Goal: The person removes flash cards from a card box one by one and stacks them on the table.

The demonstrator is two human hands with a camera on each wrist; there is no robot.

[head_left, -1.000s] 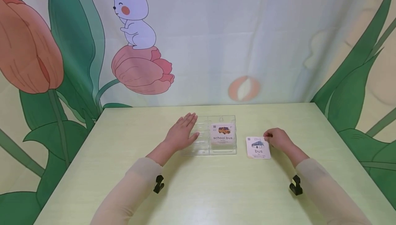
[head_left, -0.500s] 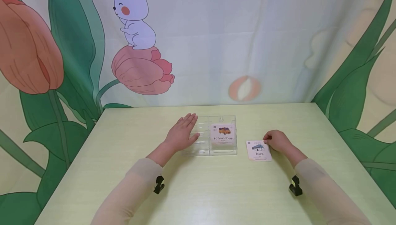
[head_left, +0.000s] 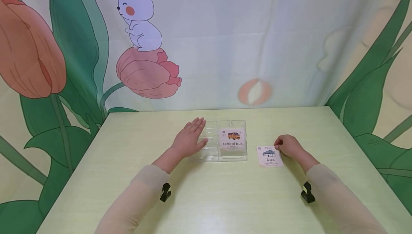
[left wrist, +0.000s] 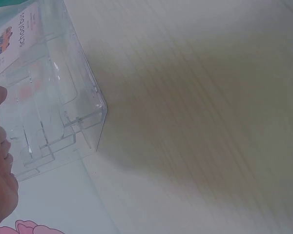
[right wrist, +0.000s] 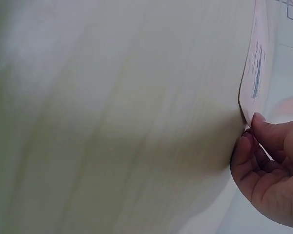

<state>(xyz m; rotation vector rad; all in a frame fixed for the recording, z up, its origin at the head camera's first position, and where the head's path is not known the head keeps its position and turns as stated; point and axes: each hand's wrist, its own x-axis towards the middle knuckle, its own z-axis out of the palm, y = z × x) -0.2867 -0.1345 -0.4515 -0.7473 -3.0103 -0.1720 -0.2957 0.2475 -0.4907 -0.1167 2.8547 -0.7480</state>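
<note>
My left hand (head_left: pixel 188 139) lies with straight fingers over the left half of a clear plastic card holder (head_left: pixel 231 158). In the left wrist view the fingers (left wrist: pixel 2 151) show at the holder's (left wrist: pixel 63 92) side. A school bus card (head_left: pixel 232 144) sits in the holder's right half. To the right of the holder, my right hand (head_left: pixel 289 146) pinches the upper right corner of a white bus card (head_left: pixel 269 160). The right wrist view shows thumb and fingers meeting at the edge of that card (right wrist: pixel 254 73), which is seen nearly edge-on.
The pale wooden table (head_left: pixel 206 198) spreads around the hands. Behind its far edge hangs a curtain (head_left: pixel 209 48) printed with a rabbit and tulips. A black clip-like device (head_left: pixel 165 192) is worn at the left wrist, and another black device (head_left: pixel 308 192) at the right wrist.
The bus card and my right hand have shifted slightly toward me since a second ago, with almost no movement in the last half second. My left hand stays in place on the holder.
</note>
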